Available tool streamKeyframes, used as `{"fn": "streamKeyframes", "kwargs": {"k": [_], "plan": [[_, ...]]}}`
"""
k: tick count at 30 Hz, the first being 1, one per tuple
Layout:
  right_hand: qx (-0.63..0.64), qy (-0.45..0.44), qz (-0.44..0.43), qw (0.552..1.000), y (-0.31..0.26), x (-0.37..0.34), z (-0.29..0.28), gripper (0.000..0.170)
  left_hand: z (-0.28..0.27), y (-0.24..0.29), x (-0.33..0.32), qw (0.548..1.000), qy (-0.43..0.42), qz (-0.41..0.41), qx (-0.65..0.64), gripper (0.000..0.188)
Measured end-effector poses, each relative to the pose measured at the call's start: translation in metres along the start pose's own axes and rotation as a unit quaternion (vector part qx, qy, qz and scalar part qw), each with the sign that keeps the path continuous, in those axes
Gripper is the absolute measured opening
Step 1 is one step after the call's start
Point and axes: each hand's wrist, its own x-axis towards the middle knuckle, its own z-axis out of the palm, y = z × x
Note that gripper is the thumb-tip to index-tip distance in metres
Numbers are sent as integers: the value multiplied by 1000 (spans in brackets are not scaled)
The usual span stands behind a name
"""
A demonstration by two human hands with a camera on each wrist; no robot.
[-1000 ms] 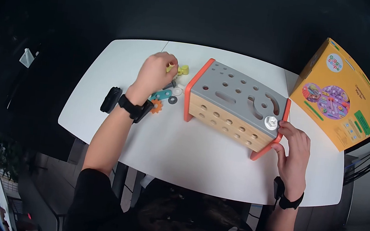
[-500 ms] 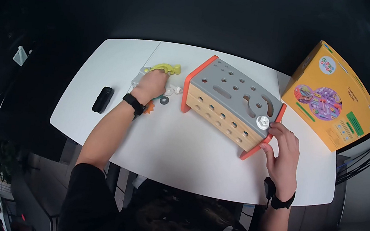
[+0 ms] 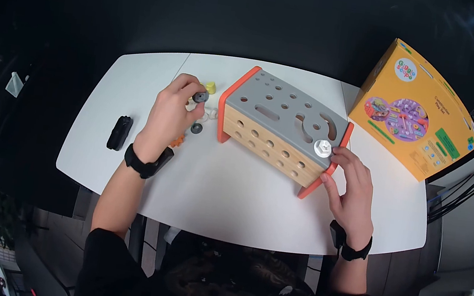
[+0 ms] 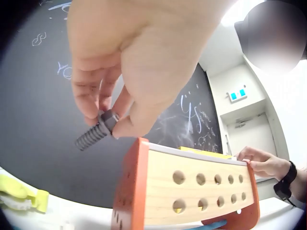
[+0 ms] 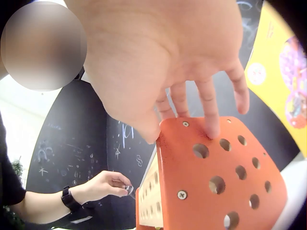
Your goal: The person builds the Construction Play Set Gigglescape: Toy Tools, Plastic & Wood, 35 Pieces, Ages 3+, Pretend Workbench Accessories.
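Note:
My left hand [image 3: 170,112] pinches a dark grey toy bolt [image 3: 200,97] by its head, raised above the table left of the toy workbench. In the left wrist view the threaded shank of the bolt [image 4: 92,137] points down and away from the fingertips. The workbench [image 3: 281,109] has a grey perforated top, wooden sides with holes and orange end panels. A white bolt [image 3: 322,148] sits at the top's right end. My right hand [image 3: 354,190] rests on that end, fingers and thumb at the top edge of the orange panel [image 5: 192,163].
Near my left hand lie a yellow-green piece [image 3: 211,87], a grey washer [image 3: 196,128], white pieces and an orange gear [image 3: 177,141]. A black case [image 3: 120,132] lies further left on the white table [image 3: 211,204]. A yellow box [image 3: 415,111] stands at the back right.
My left hand has risen from among the loose pieces with the grey bolt pinched in its fingers. The right hand keeps its place on the workbench. The head view has shifted slightly.

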Motion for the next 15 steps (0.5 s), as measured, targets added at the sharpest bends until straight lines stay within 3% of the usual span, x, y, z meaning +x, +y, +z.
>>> {"fn": "streamKeyframes", "kwargs": {"k": [3, 5, 7, 10, 15], "plan": [[5, 1, 0, 1000, 0, 0, -1, 31, -4, 22, -6, 997, 34, 20, -69, 22], [6, 2, -2, 1000, 0, 0, -2, 31, -2, 29, -9, 980, 73, 160, -89, 24], [7, 1, 0, 1000, -1, 1, -3, 33, 0, 42, -15, 974, 73, 196, -84, 25], [8, 0, 2, 1000, -2, 0, -2, 35, 12, 58, -26, 958, 2, 235, -165, 26], [14, 0, 3, 1000, -2, 1, -2, 35, 38, 74, -34, 929, -44, 325, -172, 25]]}}
